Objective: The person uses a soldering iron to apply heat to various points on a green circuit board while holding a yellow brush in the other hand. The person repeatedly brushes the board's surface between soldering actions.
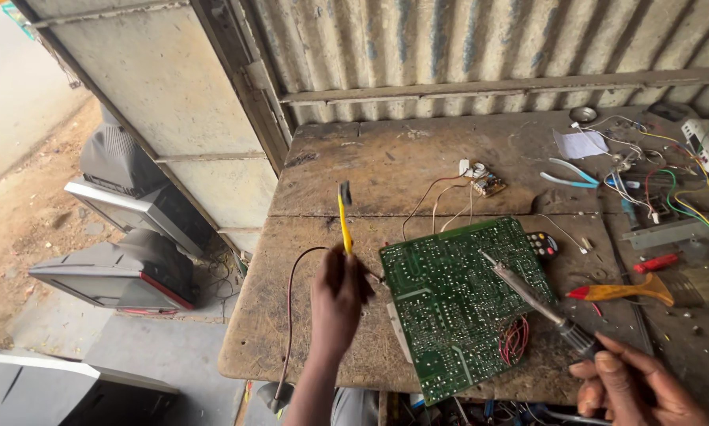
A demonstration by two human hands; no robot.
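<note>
a view looking down at a worn wooden table (pixel 417 166) set against a corrugated metal wall (pixel 488 39). the left hand (pixel 338 296) is closed around a yellow-handled tool (pixel 344 217), held upright above the table's left part, its dark tip pointing up. the right hand (pixel 630 386), low at the right edge of the view, grips a soldering iron (pixel 532 296) whose tip rests on or just over the solder side of a green circuit board (pixel 461 304). the board lies tilted near the table's front edge, with a coil of red wire (pixel 514 341) beside it. this looks like solder work at the board, the iron placed and the yellow tool held ready; the next move likely calls for bringing that tool down to the same joint with a steady hand. the table's left part is open, with only a dark cable (pixel 291 315) trailing over the front edge. the right side is crowded with wires (pixel 670 197), blue-handled pliers (pixel 571 175) and a brush (pixel 646 290). old television sets (pixel 125 260) stand on the ground to the left.
</note>
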